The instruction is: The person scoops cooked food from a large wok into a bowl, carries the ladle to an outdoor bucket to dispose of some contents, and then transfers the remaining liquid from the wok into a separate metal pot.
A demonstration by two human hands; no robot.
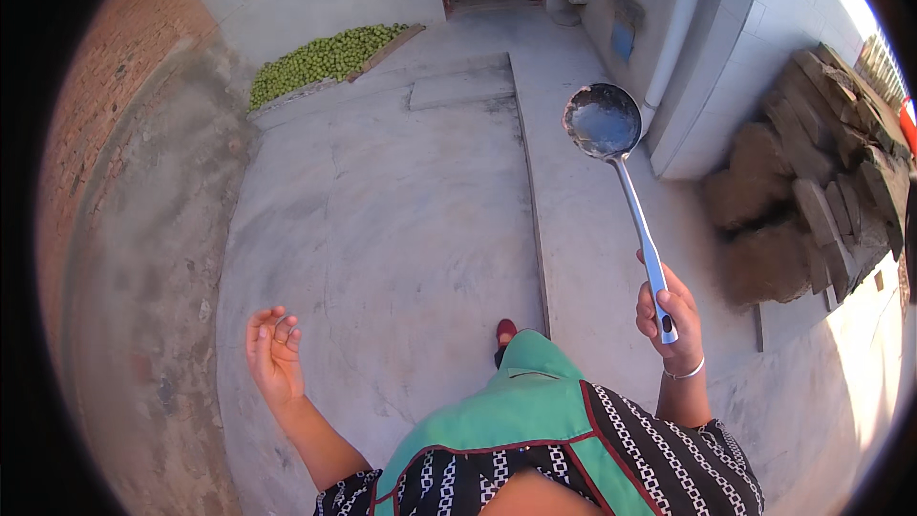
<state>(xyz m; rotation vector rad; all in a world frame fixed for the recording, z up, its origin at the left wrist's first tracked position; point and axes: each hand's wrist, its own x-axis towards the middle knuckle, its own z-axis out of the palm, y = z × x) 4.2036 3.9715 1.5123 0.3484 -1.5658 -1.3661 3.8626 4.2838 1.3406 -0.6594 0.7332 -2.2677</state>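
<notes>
Far left there's a brick wall [124, 67] running beside the concrete floor [382, 210]. Left hand [274, 354] is just hanging in the air near the floor's left edge, nothing in it, fingers loosely curled and kinda apart. Past it, a big heap of green fruit [330, 59] sits in the floor's far left corner, up against the house wall, with a board [385, 53] along its right end. One dark red shoe [506, 329] pokes out past the green apron [478, 411]. Then the metal ladle [636, 210]: it's up over the right side of the floor, bowl end pointing away, grayish inside. Right hand [680, 313] has its fingers wrapped around the handle's near end, bracelet [684, 372] on the wrist. Brown slabs [812, 172] are piled by the floor's right edge.
</notes>
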